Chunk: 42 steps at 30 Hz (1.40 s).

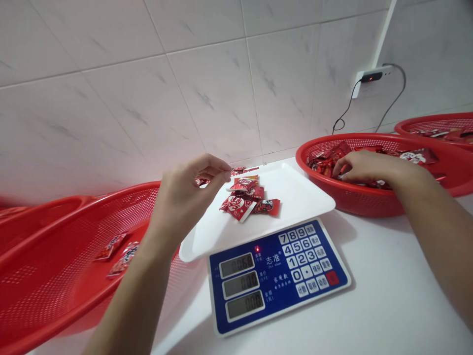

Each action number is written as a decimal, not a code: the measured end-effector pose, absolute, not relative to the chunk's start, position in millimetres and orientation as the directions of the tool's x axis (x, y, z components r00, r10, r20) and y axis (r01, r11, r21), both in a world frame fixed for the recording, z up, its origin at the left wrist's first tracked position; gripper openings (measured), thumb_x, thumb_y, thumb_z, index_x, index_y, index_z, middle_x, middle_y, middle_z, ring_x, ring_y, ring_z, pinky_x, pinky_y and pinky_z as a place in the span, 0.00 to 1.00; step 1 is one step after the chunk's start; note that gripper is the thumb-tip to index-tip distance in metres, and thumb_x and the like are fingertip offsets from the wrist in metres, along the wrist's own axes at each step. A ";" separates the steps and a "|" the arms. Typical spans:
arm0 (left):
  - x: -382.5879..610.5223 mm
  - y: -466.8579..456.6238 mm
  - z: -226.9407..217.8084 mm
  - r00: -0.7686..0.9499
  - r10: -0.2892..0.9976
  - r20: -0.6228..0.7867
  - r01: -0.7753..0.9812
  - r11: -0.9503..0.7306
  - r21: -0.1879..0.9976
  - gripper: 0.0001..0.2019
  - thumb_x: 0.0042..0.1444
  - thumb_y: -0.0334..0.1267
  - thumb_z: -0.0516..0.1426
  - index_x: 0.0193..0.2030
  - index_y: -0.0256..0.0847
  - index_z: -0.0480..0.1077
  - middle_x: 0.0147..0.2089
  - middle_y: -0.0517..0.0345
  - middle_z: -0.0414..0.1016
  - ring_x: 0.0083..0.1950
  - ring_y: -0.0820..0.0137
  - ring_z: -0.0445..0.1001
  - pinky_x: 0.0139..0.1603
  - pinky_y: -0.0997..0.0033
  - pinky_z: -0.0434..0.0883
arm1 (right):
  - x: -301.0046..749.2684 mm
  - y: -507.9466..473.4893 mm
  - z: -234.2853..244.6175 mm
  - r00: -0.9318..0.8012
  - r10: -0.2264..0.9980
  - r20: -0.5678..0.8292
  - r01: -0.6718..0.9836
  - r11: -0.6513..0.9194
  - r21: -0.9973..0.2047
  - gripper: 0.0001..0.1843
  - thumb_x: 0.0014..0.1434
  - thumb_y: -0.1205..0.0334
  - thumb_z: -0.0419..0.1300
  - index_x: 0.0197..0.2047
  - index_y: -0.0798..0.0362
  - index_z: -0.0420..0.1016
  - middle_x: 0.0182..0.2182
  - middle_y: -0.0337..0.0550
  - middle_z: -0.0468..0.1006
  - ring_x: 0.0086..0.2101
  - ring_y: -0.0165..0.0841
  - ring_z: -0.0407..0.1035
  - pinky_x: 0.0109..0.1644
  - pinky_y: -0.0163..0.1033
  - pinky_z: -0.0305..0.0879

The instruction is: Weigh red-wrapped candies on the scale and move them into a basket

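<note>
My left hand (185, 197) is over the left part of a white scale tray (295, 197), its thumb and fingers pinched together at the edge of a small red packet (239, 171). Several red snack packets (238, 206) lie in a loose pile on the tray just beyond and below the fingertips. My right hand (364, 166) reaches into a red plastic basket (354, 197) full of similar packets. Its fingers are curled down among them, and what they grip is partly hidden. The tray belongs to a blue digital scale (273, 296) with lit digits.
On the left, a large red mesh basket (74, 236) holds a few packets (123, 259), with another red basket (37, 217) behind it. A further red basket (436, 121) stands at the far right. A wall socket (373, 77) has cords hanging down behind the right basket.
</note>
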<state>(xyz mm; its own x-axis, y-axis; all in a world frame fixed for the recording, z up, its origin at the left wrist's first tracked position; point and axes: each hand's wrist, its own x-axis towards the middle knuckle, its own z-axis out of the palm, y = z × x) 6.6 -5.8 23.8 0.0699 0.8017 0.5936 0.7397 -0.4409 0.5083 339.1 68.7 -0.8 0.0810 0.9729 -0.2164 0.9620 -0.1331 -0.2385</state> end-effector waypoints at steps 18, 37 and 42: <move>6.3 -6.8 27.2 0.090 0.822 0.563 0.760 -0.422 0.494 0.04 0.58 0.40 0.62 0.35 0.47 0.79 0.37 0.61 0.85 0.41 0.66 0.81 0.46 0.68 0.75 | 340.4 70.0 -2.6 0.058 0.982 -0.181 0.963 -0.103 -0.248 0.17 0.58 0.72 0.57 0.47 0.57 0.82 0.27 0.46 0.77 0.28 0.35 0.71 0.34 0.39 0.62; 13.6 27.6 -12.2 0.327 0.889 0.320 0.895 -0.400 0.196 0.22 0.68 0.46 0.48 0.59 0.48 0.78 0.61 0.46 0.80 0.55 0.49 0.81 0.56 0.49 0.76 | 350.2 45.8 26.3 0.211 0.961 0.182 0.913 -0.127 -0.389 0.26 0.62 0.72 0.57 0.62 0.52 0.79 0.55 0.52 0.82 0.48 0.43 0.78 0.46 0.39 0.72; 7.6 23.3 -2.2 0.309 0.822 0.478 0.836 -0.474 0.275 0.16 0.65 0.43 0.51 0.46 0.46 0.80 0.48 0.47 0.86 0.46 0.52 0.83 0.46 0.57 0.76 | 349.5 53.9 16.7 0.078 0.996 -0.040 0.952 -0.087 -0.294 0.20 0.62 0.70 0.58 0.55 0.52 0.84 0.46 0.47 0.85 0.40 0.37 0.79 0.38 0.35 0.68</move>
